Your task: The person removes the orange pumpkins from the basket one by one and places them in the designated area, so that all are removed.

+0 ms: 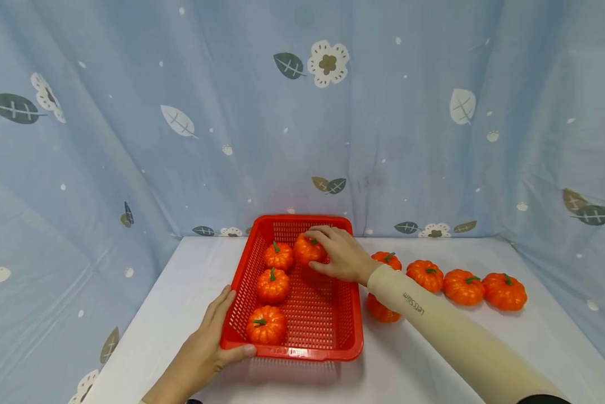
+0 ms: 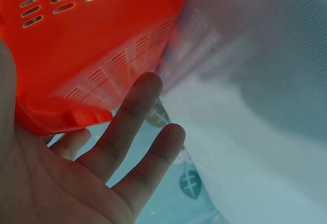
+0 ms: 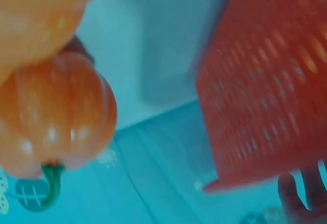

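Note:
A red slotted plastic basket (image 1: pixel 309 353) stands on the white table. My left hand (image 1: pixel 211 331) holds its near left corner, thumb on the front rim and fingers along the left side. In the left wrist view, two fingers (image 2: pixel 127 114) stretch out beneath the basket rim (image 2: pixel 61 122). Over the basket's far part, my right hand (image 1: pixel 340 255) grips a small orange pumpkin (image 1: pixel 307 251), fingers over its top and thumb at its near side. Three more pumpkins with green stems, one of them nearest the front (image 1: pixel 267 325), sit in a column along the basket's left side.
Right of the basket lie several more pumpkins, including one at the far right end (image 1: pixel 505 292) and one partly under the right forearm (image 1: pixel 383 310). A blue patterned curtain (image 1: pixel 383 140) hangs behind the table (image 1: pixel 181 292) and along both sides.

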### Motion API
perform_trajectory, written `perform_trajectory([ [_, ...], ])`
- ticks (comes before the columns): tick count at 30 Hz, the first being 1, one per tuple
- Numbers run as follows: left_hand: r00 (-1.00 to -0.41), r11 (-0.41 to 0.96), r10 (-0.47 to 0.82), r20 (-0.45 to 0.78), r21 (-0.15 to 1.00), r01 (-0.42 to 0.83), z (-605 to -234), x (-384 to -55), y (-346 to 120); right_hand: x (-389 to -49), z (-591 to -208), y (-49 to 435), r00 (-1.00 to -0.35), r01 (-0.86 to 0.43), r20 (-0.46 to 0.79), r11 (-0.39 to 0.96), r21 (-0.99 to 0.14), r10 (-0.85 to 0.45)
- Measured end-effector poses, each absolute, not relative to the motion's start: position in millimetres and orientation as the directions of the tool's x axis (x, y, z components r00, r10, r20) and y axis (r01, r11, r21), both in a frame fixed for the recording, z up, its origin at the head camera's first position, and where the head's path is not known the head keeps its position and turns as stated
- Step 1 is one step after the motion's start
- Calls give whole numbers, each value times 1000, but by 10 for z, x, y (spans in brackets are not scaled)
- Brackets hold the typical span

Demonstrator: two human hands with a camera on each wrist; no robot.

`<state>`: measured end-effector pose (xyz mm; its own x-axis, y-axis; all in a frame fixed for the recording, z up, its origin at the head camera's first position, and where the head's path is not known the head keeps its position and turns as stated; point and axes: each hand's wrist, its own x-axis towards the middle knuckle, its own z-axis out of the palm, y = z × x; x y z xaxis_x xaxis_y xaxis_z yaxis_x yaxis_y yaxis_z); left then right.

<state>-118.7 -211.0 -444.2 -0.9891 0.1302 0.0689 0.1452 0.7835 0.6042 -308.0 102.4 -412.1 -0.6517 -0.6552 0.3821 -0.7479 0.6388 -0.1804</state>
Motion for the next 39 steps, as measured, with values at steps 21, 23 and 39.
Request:
perform_trajectory([
  [21, -984, 766, 148, 100, 617, 178, -4481, -1179, -2143, -2438, -3545, 1747, -660, -729, 510, 635, -255, -553],
  [23, -984, 767, 149, 103, 616, 180, -4484, -1184, -2137, -2379, -3573, 1839, -668, -718, 526, 642, -270, -526],
  [39, -987, 771, 139, 84, 616, 161, -4482, -1196, -2131, -2010, -3918, 2368, -721, -643, 526, 718, -266, -451],
])
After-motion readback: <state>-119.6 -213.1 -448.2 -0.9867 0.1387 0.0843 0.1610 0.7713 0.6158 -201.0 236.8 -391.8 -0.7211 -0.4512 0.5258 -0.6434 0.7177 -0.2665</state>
